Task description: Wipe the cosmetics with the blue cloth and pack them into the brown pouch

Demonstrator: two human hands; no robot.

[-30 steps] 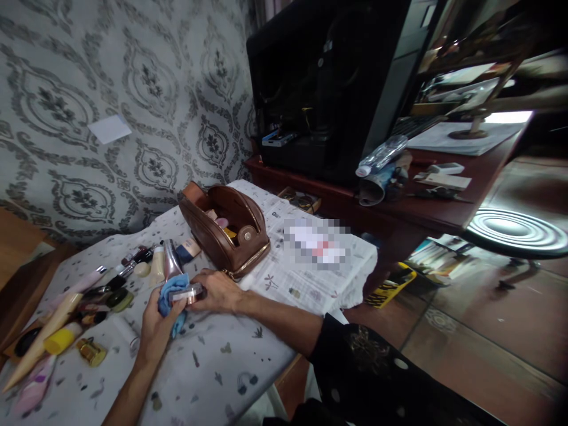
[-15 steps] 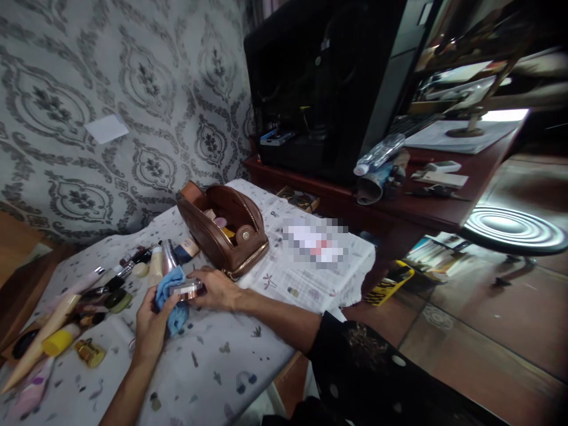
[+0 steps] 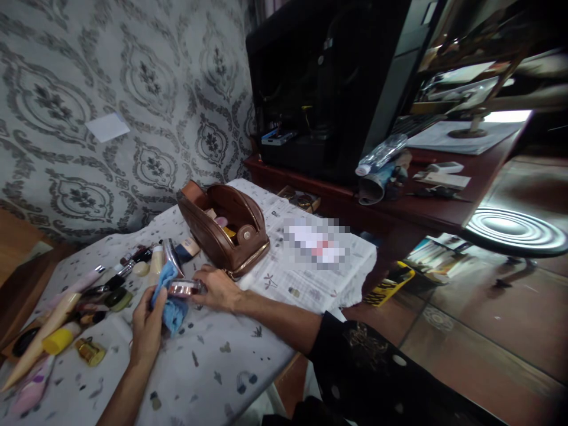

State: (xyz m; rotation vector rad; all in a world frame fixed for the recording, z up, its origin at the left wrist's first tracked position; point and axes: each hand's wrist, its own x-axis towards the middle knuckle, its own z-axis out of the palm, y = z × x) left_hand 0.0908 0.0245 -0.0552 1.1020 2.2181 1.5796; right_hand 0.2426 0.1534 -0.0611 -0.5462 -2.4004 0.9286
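My right hand [image 3: 218,289] grips a small round case [image 3: 186,288] with a shiny rose-gold side and clear top, which looks like a powder compact. In my left hand [image 3: 148,316] is a crumpled blue cloth [image 3: 174,315], pressed against the near side of the case. Just beyond my hands, a brown makeup bag [image 3: 217,236] stands unzipped with several small items inside. Tubes and bottles, among them a cream tube [image 3: 157,263] and a silver-capped one [image 3: 172,254], lie beside the bag.
Several cosmetics spread over the left of the patterned cloth, including a yellow-capped tube [image 3: 60,340], a gold bottle [image 3: 90,351] and a dark green jar [image 3: 118,299]. A blurred-out flat item [image 3: 315,244] lies right of the bag. Behind stand a large black screen [image 3: 310,89] and a plastic bottle [image 3: 382,154].
My left hand has shifted slightly, and the blue cloth is bunched differently against the case. My right hand keeps its hold on the case in nearly the same place.
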